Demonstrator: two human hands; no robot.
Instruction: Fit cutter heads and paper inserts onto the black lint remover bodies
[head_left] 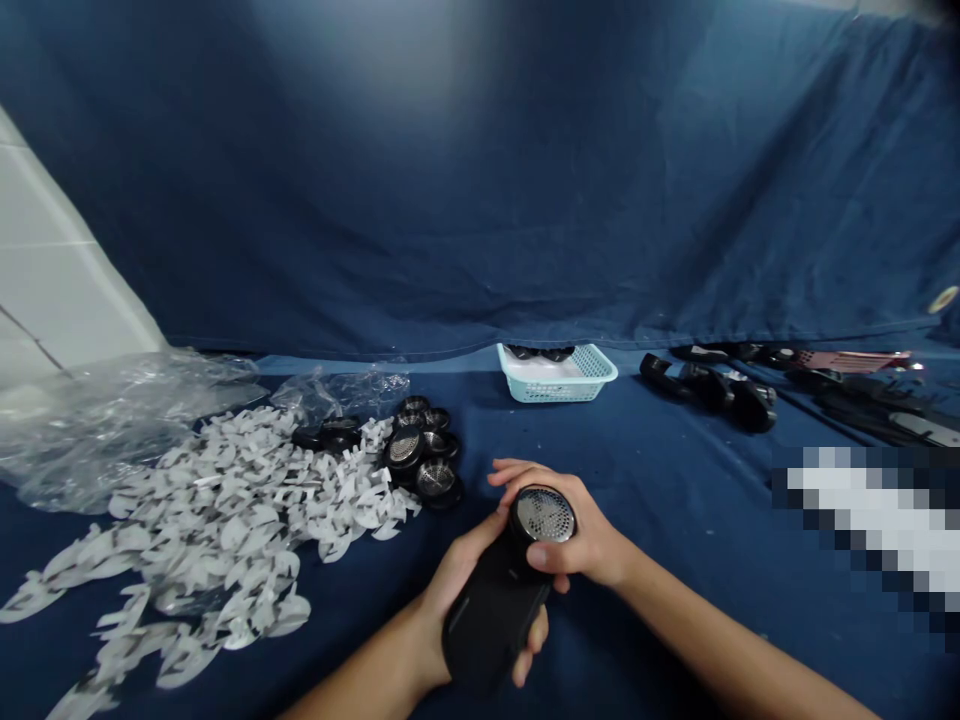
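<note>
A pixelated white-and-dark patch (pixel 874 530) blurs out the right edge, dark elongated tools (pixel 847 400) run off the frame beside it, the right hand (pixel 574 540) covers part of a black plastic lint shaver (pixel 495 620), and a pale blue plastic basket (pixel 555 385) hides most of the black round parts (pixel 536 352) inside it

Backdrop: a blue cloth drape (pixel 480 180) hangs across the far side, creased throughout, with a round metal eyelet (pixel 943 299) at its right edge. Left side: a white tiled wall (pixel 52 260) with visible grout lines. Work surface: a darker blue cloth (pixel 660 480) runs to the foot of the drape. Lighting: diffuse, brightest on the drape's upper middle.
</note>
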